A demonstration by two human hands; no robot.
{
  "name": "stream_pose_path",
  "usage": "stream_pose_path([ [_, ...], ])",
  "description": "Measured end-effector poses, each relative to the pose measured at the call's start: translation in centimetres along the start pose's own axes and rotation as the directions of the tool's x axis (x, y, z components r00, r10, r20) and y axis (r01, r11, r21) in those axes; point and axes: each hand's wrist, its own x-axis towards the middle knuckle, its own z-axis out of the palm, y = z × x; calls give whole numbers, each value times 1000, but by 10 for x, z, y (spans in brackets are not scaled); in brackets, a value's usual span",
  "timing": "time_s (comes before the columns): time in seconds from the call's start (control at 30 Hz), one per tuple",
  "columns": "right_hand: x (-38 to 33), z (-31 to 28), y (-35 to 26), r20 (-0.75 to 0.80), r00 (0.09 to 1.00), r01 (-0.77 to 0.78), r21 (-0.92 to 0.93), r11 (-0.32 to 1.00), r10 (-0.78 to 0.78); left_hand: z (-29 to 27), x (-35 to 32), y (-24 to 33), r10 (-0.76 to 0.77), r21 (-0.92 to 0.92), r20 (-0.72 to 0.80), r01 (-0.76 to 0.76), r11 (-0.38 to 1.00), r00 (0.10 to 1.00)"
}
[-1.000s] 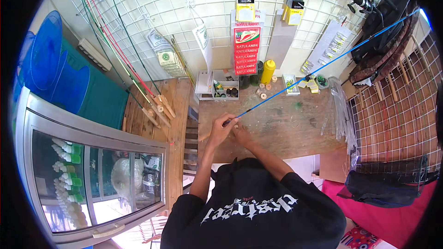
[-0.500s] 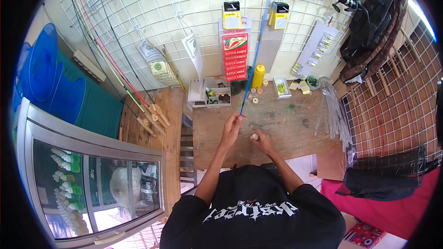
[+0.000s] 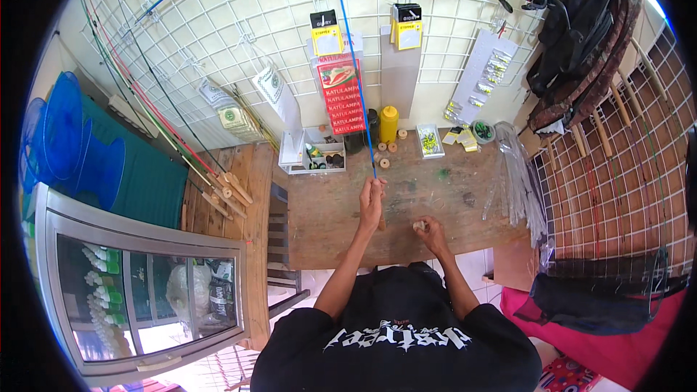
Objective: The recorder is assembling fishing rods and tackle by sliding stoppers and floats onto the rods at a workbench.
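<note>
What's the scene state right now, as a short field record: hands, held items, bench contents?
left hand: gripping a thin blue rod, which stands near upright
right hand: closed on a small pale object, kind unclear
surface: wooden workbench
on bench: yellow bottle, clear compartment box, small wooden rings
backdrop: white wire grid wall with hanging packets
left side: glass-front cabinet

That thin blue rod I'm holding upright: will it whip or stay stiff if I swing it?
The long thin blue rod, gripped low by the left hand, probably flexes at its tip. It looks light. Its slim smooth shaft may slip.
</note>
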Motion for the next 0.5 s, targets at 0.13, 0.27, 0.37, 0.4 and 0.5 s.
stream_pose_path([
  [0.13, 1, -7, 28, 76, 997, 20, 65, 998, -25, 20, 3, -3, -4, 21, -14, 4, 1000, 1000],
  [0.27, 10, -16, 40, 144, 988, 40, 82, 996, -52, 32, 8, -5, -9, 100, -56, 15, 995, 998],
  [0.37, 19, -22, 39, 231, 970, 74, -7, 997, -70, 38, 12, -10, 18, 119, -146, 0, 993, 989],
  [0.4, 21, -25, 39, 239, 968, 86, -9, 996, -81, 42, 13, -10, 26, 117, -157, -8, 993, 987],
  [0.5, 24, -32, 36, 333, 938, 91, 33, 995, -97, 46, 12, -10, 88, 176, -174, -57, 983, 981],
])
